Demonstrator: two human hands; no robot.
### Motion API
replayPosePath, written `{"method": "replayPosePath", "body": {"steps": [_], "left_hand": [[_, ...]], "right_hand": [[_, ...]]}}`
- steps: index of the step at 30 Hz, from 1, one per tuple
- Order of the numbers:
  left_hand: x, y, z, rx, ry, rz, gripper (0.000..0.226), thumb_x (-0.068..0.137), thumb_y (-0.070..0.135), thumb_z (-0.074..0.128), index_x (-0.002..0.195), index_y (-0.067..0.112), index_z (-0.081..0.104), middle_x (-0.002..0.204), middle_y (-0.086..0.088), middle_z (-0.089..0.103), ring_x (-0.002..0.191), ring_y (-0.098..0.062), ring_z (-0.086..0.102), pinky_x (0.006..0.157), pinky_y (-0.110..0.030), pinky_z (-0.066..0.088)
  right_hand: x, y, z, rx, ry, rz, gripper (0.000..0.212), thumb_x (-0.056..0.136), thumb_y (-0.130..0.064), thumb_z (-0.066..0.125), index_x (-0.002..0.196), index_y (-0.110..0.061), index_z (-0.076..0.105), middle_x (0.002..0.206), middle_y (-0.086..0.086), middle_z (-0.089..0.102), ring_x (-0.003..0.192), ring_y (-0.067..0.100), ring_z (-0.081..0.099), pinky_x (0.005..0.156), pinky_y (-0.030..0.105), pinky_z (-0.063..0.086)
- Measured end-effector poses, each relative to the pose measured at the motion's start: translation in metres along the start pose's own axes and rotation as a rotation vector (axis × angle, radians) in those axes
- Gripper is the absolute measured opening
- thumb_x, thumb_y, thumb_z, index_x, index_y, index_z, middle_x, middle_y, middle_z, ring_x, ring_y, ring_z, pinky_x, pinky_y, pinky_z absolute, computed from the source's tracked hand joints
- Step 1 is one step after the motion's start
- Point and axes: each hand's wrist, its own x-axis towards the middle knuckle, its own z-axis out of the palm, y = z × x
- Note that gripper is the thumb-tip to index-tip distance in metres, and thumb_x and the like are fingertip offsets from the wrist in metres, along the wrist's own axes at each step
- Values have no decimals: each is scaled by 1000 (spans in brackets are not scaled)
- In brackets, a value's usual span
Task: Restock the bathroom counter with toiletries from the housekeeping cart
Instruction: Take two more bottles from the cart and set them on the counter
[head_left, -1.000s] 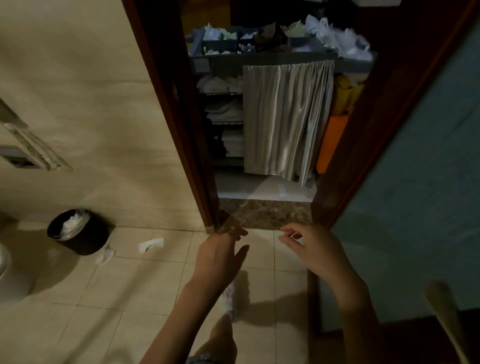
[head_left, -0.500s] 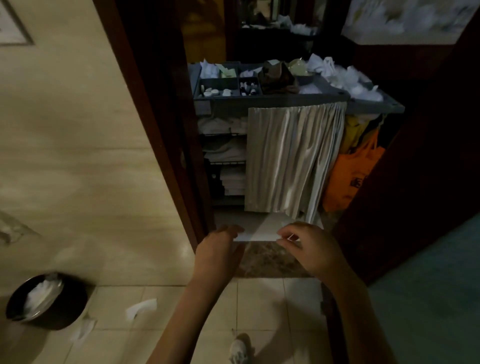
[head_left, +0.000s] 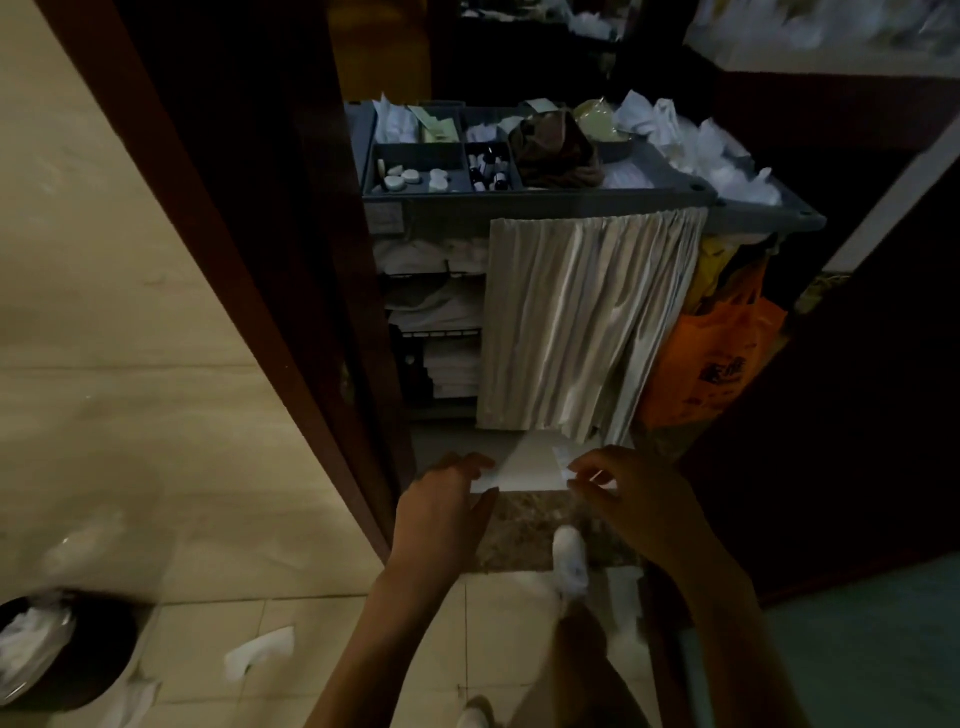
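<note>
The fetching step is judged to be in hand: the housekeeping cart is faced through the doorway, and nothing is yet taken from it. In the front left compartment of the cart's top tray, round white soaps are seen. Below the cart's curtain, the left grip is held with relaxed fingers, and nothing is gripped by it. Small bottles stand in the compartment just right of the soaps. The right grip, also below the cart, is curled; whether something is pinched in it cannot be told. Both grips are well apart from the toiletries, so a reach up to the tray is called for next.
</note>
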Motion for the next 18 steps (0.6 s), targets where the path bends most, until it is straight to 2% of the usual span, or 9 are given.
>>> {"method": "replayPosePath", "body": {"steps": [2,6,8,11,14,18], "left_hand": [[21,-5,-2,6,-1,-22,36,94,34,56,130,32,54,128,8,59,113,-9,57,91,-20,44],[77,-12,-4,74,31,-75,37,95,36,54,131,32,53,127,7,59,111,-11,58,89,-24,47],[109,-10,-6,91,44,-91,36,96,35,52,132,31,52,127,5,59,110,-13,59,89,-27,48],[168,-2,-7,77,93,-120,34,95,30,53,128,31,55,123,5,61,107,-16,61,86,-30,50],[231,12,-11,57,141,-133,29,91,29,59,120,29,61,112,4,64,100,-16,63,77,-27,49],[319,39,-19,60,175,-129,33,89,34,60,122,30,60,115,5,63,103,-14,60,78,-27,47]], "right_hand": [[29,2,2,2,20,-37,23,92,-38,61,108,-23,67,104,-8,68,92,3,60,85,21,48],[97,6,-10,-51,-44,-110,33,96,-41,52,117,-20,64,113,-5,65,101,6,58,84,14,36],[137,10,-19,-80,-88,-156,43,95,-50,41,121,-21,61,116,-5,64,103,7,57,88,18,40],[204,22,-36,-20,-83,-155,28,97,-38,51,121,-27,59,112,-7,65,99,6,57,86,22,46],[265,33,-62,15,-77,-179,25,96,-37,55,119,-30,61,110,-11,64,97,4,58,84,23,47],[340,61,-103,35,-69,-227,22,94,-36,59,112,-27,66,105,-8,67,95,5,60,81,24,48]]}}
